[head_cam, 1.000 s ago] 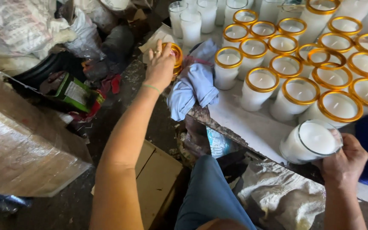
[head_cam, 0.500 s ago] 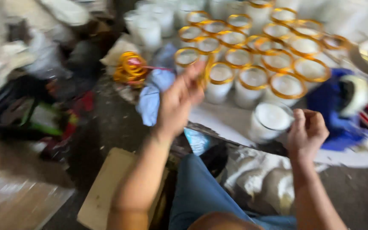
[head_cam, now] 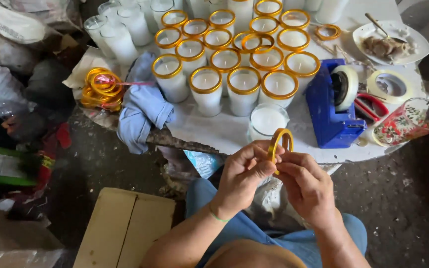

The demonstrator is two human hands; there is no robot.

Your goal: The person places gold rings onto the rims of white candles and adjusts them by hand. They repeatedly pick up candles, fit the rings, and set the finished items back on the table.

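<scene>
Both hands meet on one gold ring [head_cam: 280, 143], and I've got it held up on edge just in front of my knees. Left hand [head_cam: 242, 174] is closed around the ring's near side, thumb lying across the band, fingers curled in tight. Right hand [head_cam: 308, 187] pinches the ring from the other side, fingertips pressed to the lower rim, barely any gap between the two hands.

At twelve o'clock from the ring, just beyond it, I see a bare glass candle jar [head_cam: 266, 121] standing alone on the white table [head_cam: 214, 130], filled with white wax and with no gold band on its rim. Further out at twelve sits the block of banded candle jars [head_cam: 244, 87], each full of white wax with a gold ring seated on the rim; one loose ring leans across the tops in the middle of the group. At eleven o'clock more plain jars [head_cam: 120, 34] stand unbanded.

At ten o'clock a heap of spare gold rings [head_cam: 100, 89] lies on paper, beside a crumpled blue cloth [head_cam: 142, 111]. At two o'clock there's a blue tape dispenser [head_cam: 333, 106] with a white roll mounted, then a loose tape roll [head_cam: 391, 85], red-handled scissors [head_cam: 371, 106] and a flowered glass tumbler [head_cam: 410, 121] lying tipped on its side. A white plate [head_cam: 413, 47] at one o'clock holds food scraps and a spoon.
</scene>
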